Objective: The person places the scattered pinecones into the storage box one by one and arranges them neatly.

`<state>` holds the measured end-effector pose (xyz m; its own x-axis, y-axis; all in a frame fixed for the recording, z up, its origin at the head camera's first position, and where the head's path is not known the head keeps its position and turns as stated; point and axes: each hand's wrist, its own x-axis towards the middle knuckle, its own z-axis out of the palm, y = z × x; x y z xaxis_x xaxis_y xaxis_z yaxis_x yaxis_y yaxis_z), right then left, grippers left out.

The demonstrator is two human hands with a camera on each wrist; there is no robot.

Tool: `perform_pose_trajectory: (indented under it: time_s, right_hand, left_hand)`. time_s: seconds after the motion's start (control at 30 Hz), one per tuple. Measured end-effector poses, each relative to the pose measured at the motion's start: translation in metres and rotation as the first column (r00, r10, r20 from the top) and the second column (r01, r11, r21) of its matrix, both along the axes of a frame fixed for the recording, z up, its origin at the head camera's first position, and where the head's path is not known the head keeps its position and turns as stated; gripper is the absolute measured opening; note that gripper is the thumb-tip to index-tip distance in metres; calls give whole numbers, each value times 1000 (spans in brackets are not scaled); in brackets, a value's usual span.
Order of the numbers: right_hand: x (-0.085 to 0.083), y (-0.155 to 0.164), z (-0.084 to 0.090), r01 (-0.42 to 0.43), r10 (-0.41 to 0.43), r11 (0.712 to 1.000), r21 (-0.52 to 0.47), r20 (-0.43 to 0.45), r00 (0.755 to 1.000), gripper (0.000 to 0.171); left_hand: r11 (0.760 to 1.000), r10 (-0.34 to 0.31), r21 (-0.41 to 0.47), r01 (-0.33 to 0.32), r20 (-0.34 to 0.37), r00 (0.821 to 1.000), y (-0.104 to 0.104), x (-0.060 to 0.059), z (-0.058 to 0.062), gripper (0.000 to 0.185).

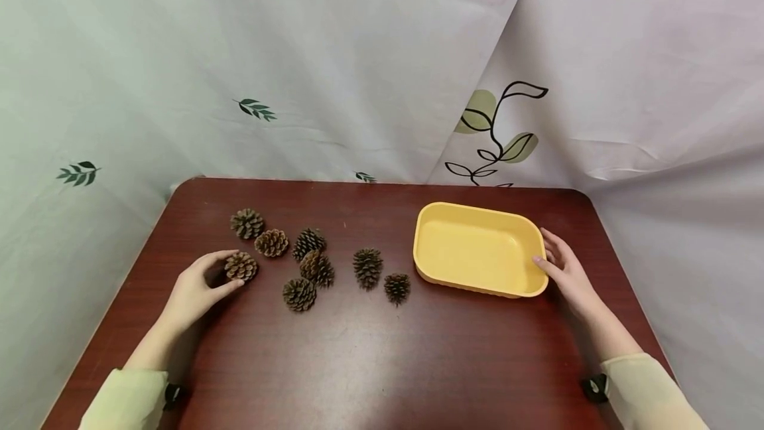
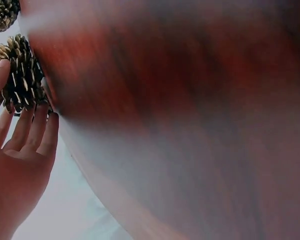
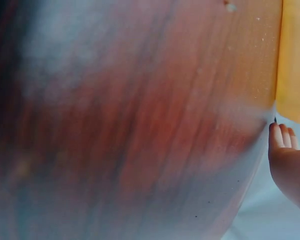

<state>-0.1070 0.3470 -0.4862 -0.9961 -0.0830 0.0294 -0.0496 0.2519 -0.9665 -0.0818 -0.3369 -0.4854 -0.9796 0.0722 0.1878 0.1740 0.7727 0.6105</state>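
Pale, leaf-printed cloth (image 1: 358, 71) hung behind a dark red-brown table (image 1: 358, 363). Toward the far right of the tabletop sat a yellow box (image 1: 477, 251), hollow side up. The person's right hand (image 1: 567, 277) gripped its right end, thumb over the rim, fingers outside. Over on the left, their left hand (image 1: 197, 287) held a pinecone (image 1: 241, 267) between thumb and fingers; I couldn't tell whether it had left the wood. Other pinecones (image 1: 299, 294) lay between that hand and the box, mostly bunched left; the smallest cone (image 1: 396, 288) sat nearest the box.
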Motion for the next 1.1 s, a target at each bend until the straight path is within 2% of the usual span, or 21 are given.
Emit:
perform_pose_trajectory:
  time_s: [0.17, 0.27, 0.5, 0.7, 0.83, 1.1]
  right_hand:
    - [-2, 0, -2, -20, 25, 989, -147, 39, 999, 51]
    - [-3, 0, -1, -11, 28, 976, -217, 73, 997, 43]
    - [-9, -4, -4, -33, 72, 932, -362, 93, 993, 41]
    - [-15, -6, -8, -55, 125, 864, -501, 107, 986, 42]
    - [-17, -7, -10, -46, 140, 828, -559, 126, 982, 41]
    - [-20, -7, -14, -48, 166, 791, -609, 138, 976, 41]
  left_hand:
    - [999, 4, -42, -3, 30, 1000, 1, -2, 0, 55]
    - [999, 10, -37, -9, 34, 999, 1, -3, -1, 54]
    - [1000, 8, 9, -9, 30, 1000, -2, -4, -2, 51]
    - [1000, 9, 17, -10, 51, 999, -1, -4, 0, 50]
    - [1000, 9, 28, -10, 56, 998, 1, -5, 1, 50]
    - [997, 34, 69, -37, 34, 999, 10, -7, 7, 50]
